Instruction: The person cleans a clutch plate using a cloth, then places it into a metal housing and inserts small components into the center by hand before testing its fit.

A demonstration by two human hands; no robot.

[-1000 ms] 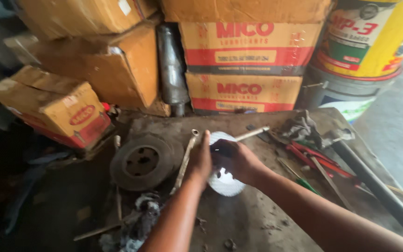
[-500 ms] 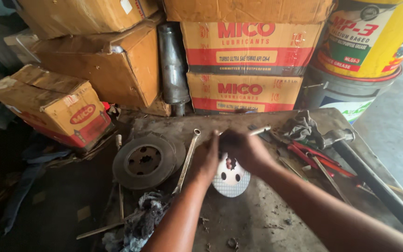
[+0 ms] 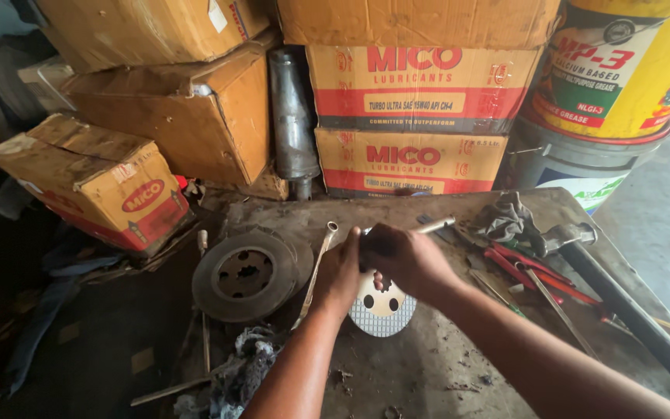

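Both our hands close together over the top of a pale round clutch plate (image 3: 382, 314), the left hand (image 3: 341, 275) cupping its left edge and the right hand (image 3: 406, 260) wrapped over a dark part held against the plate's centre; the fingers are clamped, though what exactly sits under the right palm we cannot tell. The plate, cross-hatched on its face with small holes round the hub, stands tilted near the middle of a grimy metal workbench (image 3: 428, 372), its lower rim resting on the bench.

To do this well, we judge, the plate should stay braced by the left palm so it cannot skate on the oily top, while the right hand works squarely over the centre rather than at an angle. Loose grit lies close by and is best kept off the face.

Both forearms reach in from the bottom of the view and converge, wrists bent slightly down, knuckles of the right hand uppermost, left thumb tucked towards the plate.

Just left of the hands a long ring spanner (image 3: 316, 268) lies at a slant, and beyond it a dark brake disc (image 3: 246, 275) lies flat. A dirty rag (image 3: 238, 372) is heaped at the near edge. To the right are a grey cloth (image 3: 505, 221), red-handled pliers (image 3: 533, 271) and a black bar (image 3: 630, 314). Cardboard cartons (image 3: 416, 101) and a yellow grease pail (image 3: 622, 66) are stacked behind.
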